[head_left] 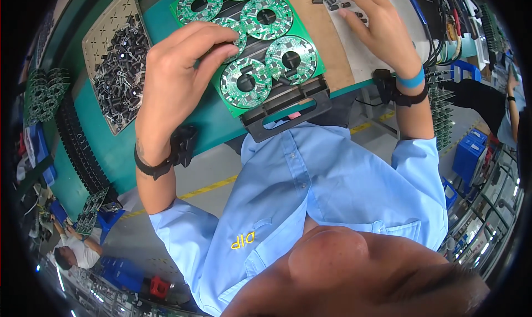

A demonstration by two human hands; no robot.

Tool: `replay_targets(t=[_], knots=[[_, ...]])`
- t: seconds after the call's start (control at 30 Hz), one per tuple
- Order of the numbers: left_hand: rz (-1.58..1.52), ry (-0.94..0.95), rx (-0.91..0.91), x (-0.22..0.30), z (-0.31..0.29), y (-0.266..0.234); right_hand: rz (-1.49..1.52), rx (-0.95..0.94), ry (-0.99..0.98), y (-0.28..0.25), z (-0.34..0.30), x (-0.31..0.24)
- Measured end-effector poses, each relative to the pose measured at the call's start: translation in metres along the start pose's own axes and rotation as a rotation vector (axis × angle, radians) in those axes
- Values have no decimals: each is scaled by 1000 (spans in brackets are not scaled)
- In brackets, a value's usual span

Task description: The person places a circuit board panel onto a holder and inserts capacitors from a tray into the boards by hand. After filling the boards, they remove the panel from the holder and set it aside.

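A green circuit board panel (pixel 310 31) with several round boards sits in a black carrier (pixel 291 117) with a handle on its near side. My left hand (pixel 185 54) is over the panel's left side, thumb and forefinger drawn together at a middle round board (pixel 239 33). Whatever lies between those fingertips is hidden. Small black cylindrical components (pixel 291 73), apparently capacitors, lie on the near boards. Beyond the panel to the right, my right hand (pixel 379 29) reaches over a small group of loose capacitors (pixel 332 2), thumb and fingers apart around them.
At the left, a beige tray (pixel 105 26) holds a heap of black capacitors (pixel 119 67) with wire leads. A brown sheet (pixel 327 45) and a pale sheet (pixel 360 62) lie right of the panel. Cables (pixel 421 18) run along the far right. Other people work farther off.
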State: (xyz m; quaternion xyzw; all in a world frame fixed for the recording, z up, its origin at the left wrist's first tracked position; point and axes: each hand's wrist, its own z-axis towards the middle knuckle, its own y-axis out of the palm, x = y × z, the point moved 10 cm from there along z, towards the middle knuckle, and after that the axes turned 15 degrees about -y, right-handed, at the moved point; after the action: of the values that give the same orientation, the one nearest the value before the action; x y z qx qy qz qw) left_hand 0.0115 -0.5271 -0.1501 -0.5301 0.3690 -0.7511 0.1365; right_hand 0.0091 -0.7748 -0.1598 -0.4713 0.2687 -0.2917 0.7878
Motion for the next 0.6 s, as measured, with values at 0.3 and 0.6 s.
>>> replay_targets(t=[0.3, 0.6], knots=[[-85, 27, -84, 2, -13, 7, 127, -157, 94, 13, 5, 13], [-80, 66, -168, 9, -20, 23, 165, -90, 103, 7, 13, 9]])
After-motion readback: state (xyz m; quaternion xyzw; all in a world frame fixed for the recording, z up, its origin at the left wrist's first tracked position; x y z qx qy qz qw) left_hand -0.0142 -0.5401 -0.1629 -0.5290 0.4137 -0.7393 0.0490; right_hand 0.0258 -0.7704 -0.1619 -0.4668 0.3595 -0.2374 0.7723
